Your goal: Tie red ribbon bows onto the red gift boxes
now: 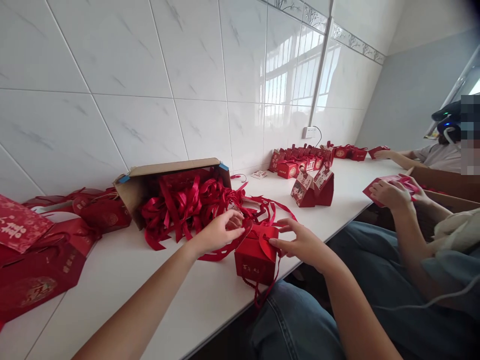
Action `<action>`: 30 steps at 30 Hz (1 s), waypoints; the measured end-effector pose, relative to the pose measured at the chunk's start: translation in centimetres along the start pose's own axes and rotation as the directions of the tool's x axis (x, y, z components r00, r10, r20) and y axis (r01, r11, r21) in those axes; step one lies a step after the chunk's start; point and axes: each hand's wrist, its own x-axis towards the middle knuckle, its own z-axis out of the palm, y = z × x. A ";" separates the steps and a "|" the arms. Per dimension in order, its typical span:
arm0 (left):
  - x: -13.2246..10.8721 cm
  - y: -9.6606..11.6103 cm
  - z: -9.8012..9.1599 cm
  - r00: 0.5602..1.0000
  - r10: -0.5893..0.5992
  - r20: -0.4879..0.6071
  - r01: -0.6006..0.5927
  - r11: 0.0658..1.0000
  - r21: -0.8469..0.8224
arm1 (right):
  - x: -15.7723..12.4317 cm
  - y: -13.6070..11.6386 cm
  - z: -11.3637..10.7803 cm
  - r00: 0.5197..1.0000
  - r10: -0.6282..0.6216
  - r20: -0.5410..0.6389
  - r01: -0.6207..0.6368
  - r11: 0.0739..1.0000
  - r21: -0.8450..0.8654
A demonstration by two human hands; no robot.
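Note:
A small red gift box [257,257] with gold lettering stands on the table in front of me, dark red cord hanging down its front. My left hand [221,231] is at the box's upper left, fingers loosely curled and thumb apart, with no object visible in it. On the other side, my right hand [302,243] has its fingers spread, and a fingertip touches the red flap on the box top. Behind my left hand, a heap of red ribbons [183,200] spills from a cardboard box [127,197] lying on its side.
Large red boxes [37,270] crowd the table's left end. Two printed red boxes [313,187] stand ahead, with rows of red boxes [300,162] along the wall behind. At right, a co-worker's hands [392,192] hold a red box; another person sits farther back.

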 end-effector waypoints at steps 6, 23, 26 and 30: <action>-0.1 -0.1 -0.1 0.987 -0.109 0.120 0.109 0.994 0.007 | 0.2 0.1 0.1 0.996 -0.066 -0.064 0.067 0.998 0.014; -1.6 2.4 -1.1 0.997 -0.047 0.065 0.041 0.995 0.093 | -0.6 -1.2 -0.6 0.874 -0.426 -0.235 0.352 0.887 -0.299; -2.0 2.9 -1.2 0.997 -0.064 0.052 0.057 0.990 0.127 | -0.1 -1.0 -0.4 0.837 -0.465 -0.288 0.365 0.867 -0.339; -2.2 3.1 -1.4 0.996 -0.084 0.031 0.078 0.984 0.163 | 0.9 -0.4 -0.2 0.839 -0.457 -0.295 0.357 0.872 -0.336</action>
